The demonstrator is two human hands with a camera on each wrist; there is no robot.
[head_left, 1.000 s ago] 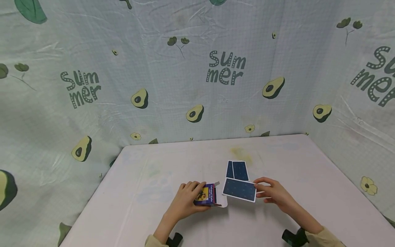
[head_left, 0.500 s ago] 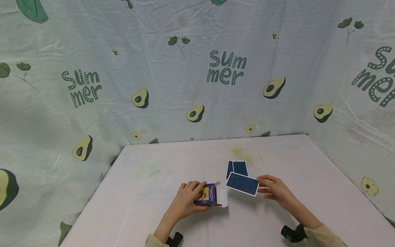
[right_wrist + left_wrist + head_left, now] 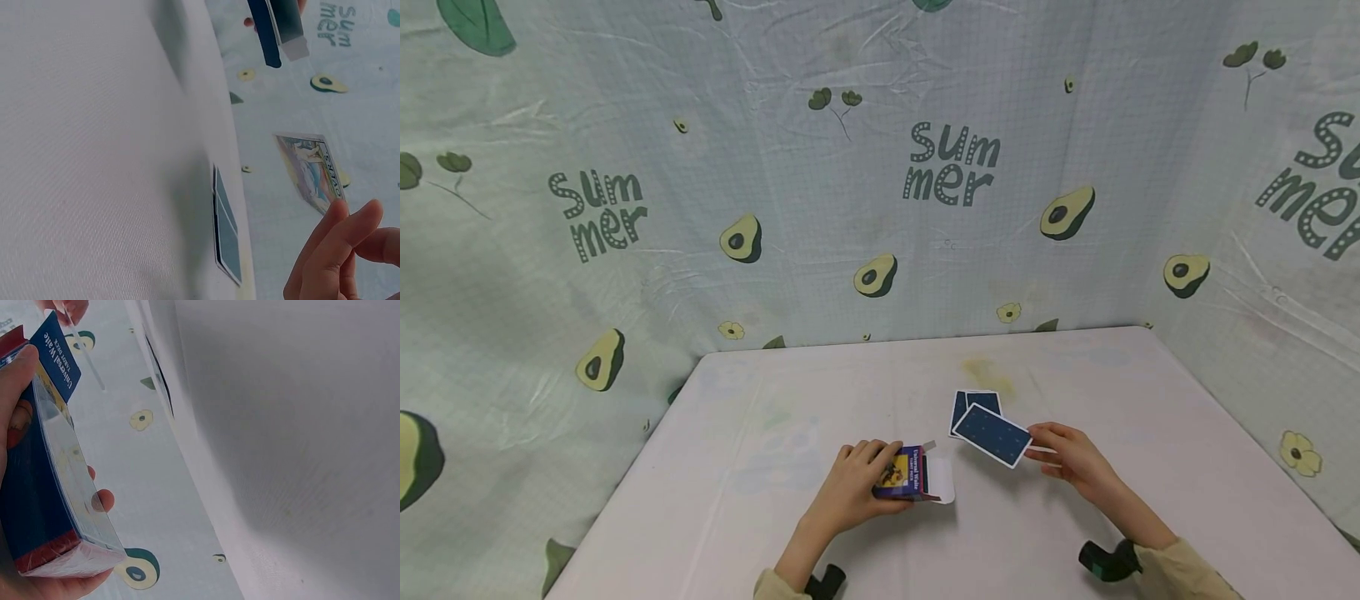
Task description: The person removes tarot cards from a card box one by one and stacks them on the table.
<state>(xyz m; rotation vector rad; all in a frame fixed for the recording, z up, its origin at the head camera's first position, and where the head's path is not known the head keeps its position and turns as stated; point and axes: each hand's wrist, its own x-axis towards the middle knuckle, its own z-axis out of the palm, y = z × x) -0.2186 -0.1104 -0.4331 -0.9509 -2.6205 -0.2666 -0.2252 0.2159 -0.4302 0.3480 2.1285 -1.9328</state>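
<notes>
My left hand (image 3: 850,490) grips a blue and yellow tarot box (image 3: 895,473), its open end facing right with the flap folded out. The left wrist view shows the fingers wrapped round the box (image 3: 28,487) and the title on its blue flap (image 3: 57,359). Between thumb and fingertips of my right hand (image 3: 1071,462), a tarot card (image 3: 992,435) is pinched at its near right corner, blue back up. Its picture side (image 3: 306,165) shows in the right wrist view. Beyond it, blue-backed cards (image 3: 984,402) lie overlapping on the table, partly covered by the held card in the head view.
A pale cloth covers the table (image 3: 805,400). Behind and beside it hangs a curtain (image 3: 820,183) printed with avocados and lettering. Dark wrist cameras sit at both sleeves, near the table's front.
My right hand has drawn the card up and right, away from the box's open end, turning it slightly over the cards on the table. The left hand and box stay in place.
</notes>
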